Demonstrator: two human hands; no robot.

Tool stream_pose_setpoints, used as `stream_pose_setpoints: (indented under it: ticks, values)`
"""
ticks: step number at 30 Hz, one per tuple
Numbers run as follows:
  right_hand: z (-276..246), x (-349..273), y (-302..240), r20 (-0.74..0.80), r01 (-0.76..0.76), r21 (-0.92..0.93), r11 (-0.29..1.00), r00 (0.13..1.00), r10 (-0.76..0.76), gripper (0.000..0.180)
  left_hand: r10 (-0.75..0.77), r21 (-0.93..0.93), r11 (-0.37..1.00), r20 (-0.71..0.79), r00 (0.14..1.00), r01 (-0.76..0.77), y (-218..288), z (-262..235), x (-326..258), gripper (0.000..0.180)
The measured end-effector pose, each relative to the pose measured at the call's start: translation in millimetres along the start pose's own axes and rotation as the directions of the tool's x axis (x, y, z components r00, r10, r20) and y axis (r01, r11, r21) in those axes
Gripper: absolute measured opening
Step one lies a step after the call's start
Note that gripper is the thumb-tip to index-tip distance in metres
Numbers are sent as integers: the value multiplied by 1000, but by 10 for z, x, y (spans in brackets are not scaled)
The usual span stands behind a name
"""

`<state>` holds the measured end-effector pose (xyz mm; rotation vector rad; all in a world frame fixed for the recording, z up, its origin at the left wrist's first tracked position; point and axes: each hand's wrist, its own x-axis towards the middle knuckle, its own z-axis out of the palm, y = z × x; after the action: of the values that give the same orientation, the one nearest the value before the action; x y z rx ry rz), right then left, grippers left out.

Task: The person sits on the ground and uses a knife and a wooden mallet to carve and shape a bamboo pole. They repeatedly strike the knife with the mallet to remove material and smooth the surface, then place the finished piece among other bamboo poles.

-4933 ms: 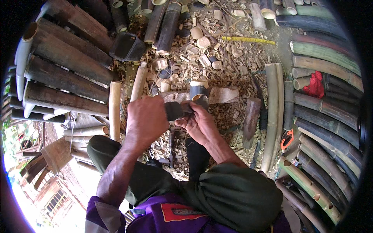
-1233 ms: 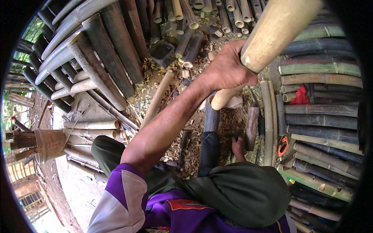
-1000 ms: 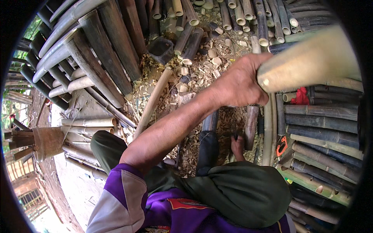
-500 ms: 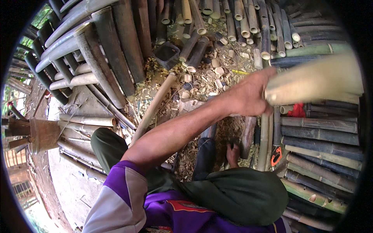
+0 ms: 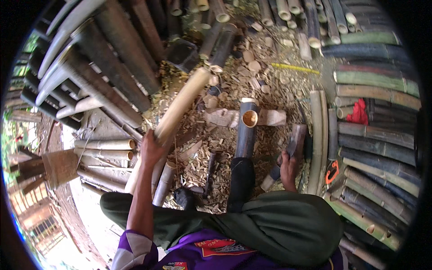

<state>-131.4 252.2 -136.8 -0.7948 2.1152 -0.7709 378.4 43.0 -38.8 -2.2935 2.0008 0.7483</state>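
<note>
My left hand (image 5: 153,146) is closed around a pale, smooth bamboo pole (image 5: 185,103), which slants over the wood chips at left. My right hand (image 5: 289,167) is low near my right knee, fingers curled. It is beside an upright brown wooden piece (image 5: 297,134), and what it grips is partly hidden. Between my hands, a dark bamboo section (image 5: 245,135) with a pale cut opening near its far end lies across a light wooden block (image 5: 225,117). My black-covered foot (image 5: 240,180) is against its near end.
Several bamboo tubes (image 5: 378,130) are stacked along the right, near an orange-handled saw (image 5: 332,172) and a red cloth (image 5: 357,112). Large dark bamboo frames (image 5: 105,67) stand at left. A dark bucket (image 5: 181,54) and a yellow strip (image 5: 294,68) lie farther off. A hammer-like tool (image 5: 210,175) rests among chips.
My left hand has swung from the far right to the left, bringing the pale bamboo pole down there. My right hand has moved slightly up and right, closing beside the wooden piece.
</note>
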Motion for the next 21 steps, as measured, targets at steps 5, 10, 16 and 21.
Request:
stream_pose_setpoints:
  ticks: [5,10,16,21]
  values:
    - [-25,-222,-1692,315,-343,423,839,924,219,24,327,-284,899,-70,942,-333,1028,-64,-540,87]
    - [441,-189,-2010,715,-683,554,477,684,148,31,241,-299,954,691,681,-33,2038,-128,-1011,80]
    - [836,-132,-1943,844,-845,534,38,529,-90,38,275,304,791,599,752,-532,2495,-637,-579,40]
    - [767,-92,-2138,833,-844,519,-132,534,-141,35,404,192,658,726,557,-728,2963,-936,-135,19]
